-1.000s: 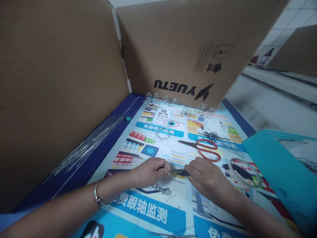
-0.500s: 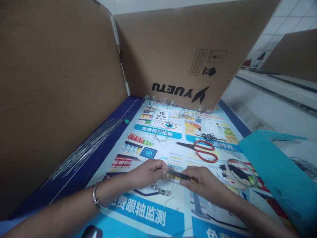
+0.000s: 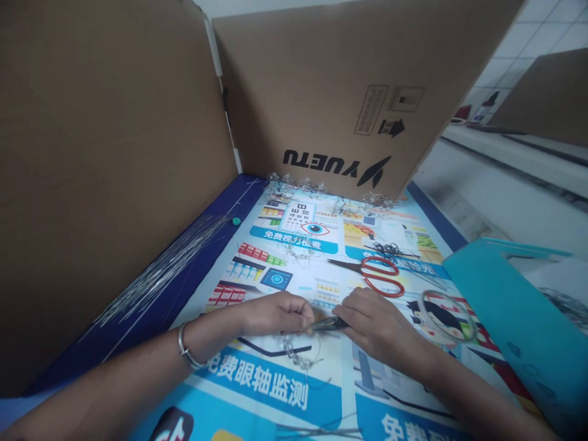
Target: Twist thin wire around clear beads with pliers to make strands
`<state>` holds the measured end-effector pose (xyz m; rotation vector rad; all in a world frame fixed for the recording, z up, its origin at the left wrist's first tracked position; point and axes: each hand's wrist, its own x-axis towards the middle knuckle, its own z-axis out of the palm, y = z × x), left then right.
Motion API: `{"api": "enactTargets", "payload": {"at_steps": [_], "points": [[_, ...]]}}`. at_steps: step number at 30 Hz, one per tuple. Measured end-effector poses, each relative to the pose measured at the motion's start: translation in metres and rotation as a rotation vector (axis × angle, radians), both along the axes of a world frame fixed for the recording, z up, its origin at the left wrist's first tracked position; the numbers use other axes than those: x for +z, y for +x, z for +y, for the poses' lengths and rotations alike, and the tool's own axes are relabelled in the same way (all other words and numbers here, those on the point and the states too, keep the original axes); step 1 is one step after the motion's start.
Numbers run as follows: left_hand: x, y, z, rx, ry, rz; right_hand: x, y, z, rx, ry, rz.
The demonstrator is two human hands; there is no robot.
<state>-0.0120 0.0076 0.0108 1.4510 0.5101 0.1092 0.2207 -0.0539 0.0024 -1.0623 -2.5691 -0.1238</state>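
Note:
My left hand (image 3: 285,313) is closed in a pinch on a thin wire strung with clear beads (image 3: 296,356). The beads hang in a loose curve just below its fingers. Wrapped round the handles of a pair of pliers (image 3: 329,324), my right hand (image 3: 373,320) points their jaws left. The jaw tips meet the wire right at my left fingertips; the exact contact point is too small to make out. Red-handled scissors (image 3: 384,277) lie beyond my right hand, blades to the left.
Long straight wires (image 3: 158,266) lie along the left side beside a cardboard wall (image 3: 114,153). Clear beaded pieces (image 3: 303,185) line the foot of the back cardboard. Dark wire (image 3: 389,250), a clear ring (image 3: 425,327) and a teal box (image 3: 509,294) are to the right.
My right hand has turned over the pliers, its knuckles now higher and the handles more covered. The beaded wire has swung slightly. The whole view has shifted a little.

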Motion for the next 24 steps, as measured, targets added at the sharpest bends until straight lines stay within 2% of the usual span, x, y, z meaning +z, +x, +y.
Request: {"api": "enactTargets", "payload": {"at_steps": [6,14,24], "points": [[0.005,0.002,-0.0007,-0.025,-0.011,-0.002,0.0007,-0.0032,-0.0007,0.018,0.055,-0.042],[-0.0009,0.0012,0.0004,-0.066,-0.084,-0.028,0.0011,-0.0067,-0.0014,0.026,0.06,-0.045],[-0.0003,0.0,-0.0002,-0.099,-0.121,-0.039,-0.007,-0.0064,-0.0013,0.054,0.046,-0.022]]}}
